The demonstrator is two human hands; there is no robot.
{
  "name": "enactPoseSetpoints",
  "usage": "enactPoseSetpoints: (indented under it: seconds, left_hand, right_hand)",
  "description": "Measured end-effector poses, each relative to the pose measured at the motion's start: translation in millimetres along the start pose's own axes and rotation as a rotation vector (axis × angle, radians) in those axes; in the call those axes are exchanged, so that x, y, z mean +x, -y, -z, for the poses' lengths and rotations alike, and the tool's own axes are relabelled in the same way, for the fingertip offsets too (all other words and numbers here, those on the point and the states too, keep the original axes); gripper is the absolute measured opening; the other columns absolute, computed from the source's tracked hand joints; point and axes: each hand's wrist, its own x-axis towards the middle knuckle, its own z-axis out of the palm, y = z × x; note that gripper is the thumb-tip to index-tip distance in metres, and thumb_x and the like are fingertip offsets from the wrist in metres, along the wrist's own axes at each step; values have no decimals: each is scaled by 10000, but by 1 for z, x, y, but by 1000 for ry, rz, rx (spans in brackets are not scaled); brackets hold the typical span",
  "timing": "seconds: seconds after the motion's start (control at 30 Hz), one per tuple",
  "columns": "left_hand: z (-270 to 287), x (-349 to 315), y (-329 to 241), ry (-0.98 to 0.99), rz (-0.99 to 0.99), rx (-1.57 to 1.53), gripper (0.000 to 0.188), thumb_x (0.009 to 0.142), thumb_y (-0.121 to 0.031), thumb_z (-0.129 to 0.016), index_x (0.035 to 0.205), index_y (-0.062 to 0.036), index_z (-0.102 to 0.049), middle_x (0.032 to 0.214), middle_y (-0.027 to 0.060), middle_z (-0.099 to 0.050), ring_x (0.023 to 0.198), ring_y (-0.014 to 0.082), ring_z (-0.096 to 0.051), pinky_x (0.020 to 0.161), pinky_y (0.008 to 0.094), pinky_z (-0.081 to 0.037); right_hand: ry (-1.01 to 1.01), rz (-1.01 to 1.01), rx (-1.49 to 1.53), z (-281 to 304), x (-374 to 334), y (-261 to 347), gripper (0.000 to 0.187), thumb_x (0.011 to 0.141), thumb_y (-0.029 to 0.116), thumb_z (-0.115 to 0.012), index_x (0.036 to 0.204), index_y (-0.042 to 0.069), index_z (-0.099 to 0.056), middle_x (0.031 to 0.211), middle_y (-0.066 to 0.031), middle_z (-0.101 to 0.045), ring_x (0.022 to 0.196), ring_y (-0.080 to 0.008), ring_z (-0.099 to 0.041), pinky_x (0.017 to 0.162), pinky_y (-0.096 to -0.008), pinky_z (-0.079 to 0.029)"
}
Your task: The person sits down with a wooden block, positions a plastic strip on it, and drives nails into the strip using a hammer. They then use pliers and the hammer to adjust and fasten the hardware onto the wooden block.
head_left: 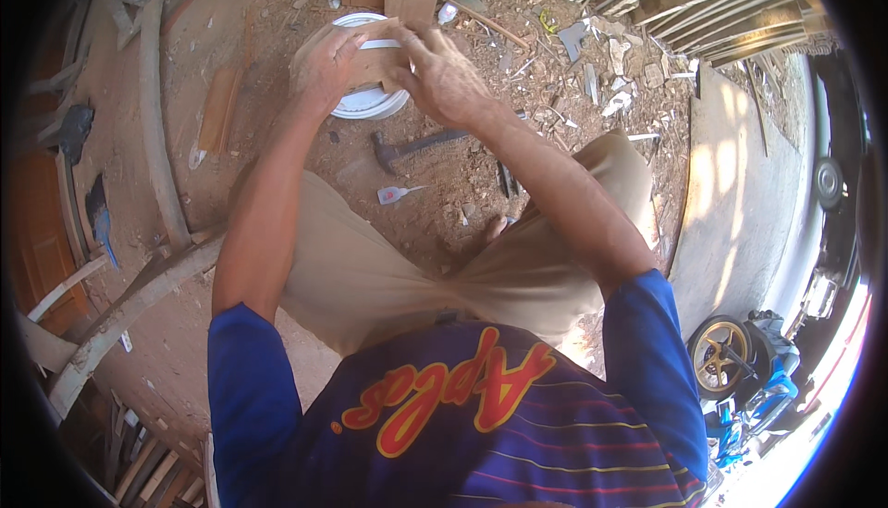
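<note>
A flat, light-brown, wood-like piece (379, 66) is over a round white plastic bucket (372, 107), covering the middle of its top, while the white rim shows above and below. The left hand (326, 68) holds the piece at its left side, fingers bent over the top. The right hand (446, 80) holds its right side, fingers curled and thumb reaching onto it; this hand is slightly blurred. A narrow white strip (379, 43) shows between the hands, but whether it lies on the piece cannot be told.

On the brown dirt floor (347, 156), nearer the person's knees, lies a dark claw hammer (421, 144), head to the left. Below it is a small white bottle with a thin nozzle (392, 194), apart from the hammer. A reddish-brown wooden plank (219, 108) lies left of the bucket, and a long curved pale timber (159, 129) farther left. Pale scraps (618, 101) are strewn to the right. At the lower right stands a blue motorbike with a gold-spoked wheel (721, 357).
</note>
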Motion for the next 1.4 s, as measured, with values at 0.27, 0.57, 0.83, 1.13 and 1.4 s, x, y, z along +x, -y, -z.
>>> enactPoseSetpoints:
  seconds: [0.27,0.57,0.83,1.13,1.4]
  left_hand:
    - [1,-4,22,72,-240,342,271,951,-313,-697,1145,-126,-726,1094,120,-702,1010,330,-678,892,475,-541]
    - [4,1,-13,237,-285,441,370,888,-329,-743,1208,-148,-707,1145,88,-679,1114,327,-651,946,449,-545]
    - [11,-9,0,29,439,-285,361,1000,-360,-639,1181,-69,-756,1101,125,-762,981,225,-707,899,358,-542]
    - [19,-10,-23,-31,137,-302,308,974,-329,-700,1060,-42,-771,1022,73,-761,951,153,-681,869,321,-530]
    - [12,-8,-19,-43,333,-163,306,999,-339,-676,1035,-44,-751,962,53,-741,937,166,-686,848,322,-530]
  right_hand:
    - [72,120,13,-15,11,5,368,976,190,-665,1344,182,-680,1458,-148,-514,1257,-404,-580,1059,-480,-535]
    - [77,243,-59,-33,7,-5,293,975,165,-600,1245,159,-712,1396,-113,-535,1266,-362,-552,1068,-459,-511]
    - [36,140,101,-24,3,4,341,1000,236,-630,1333,172,-672,1343,-121,-626,1237,-349,-607,1041,-473,-509]
    - [-58,41,72,-18,18,4,253,1012,263,-628,1201,112,-702,1092,-140,-682,1113,-344,-647,992,-471,-524]
    - [-73,81,137,-11,18,6,273,960,185,-664,1198,55,-694,1055,-202,-711,1004,-391,-686,914,-487,-554]
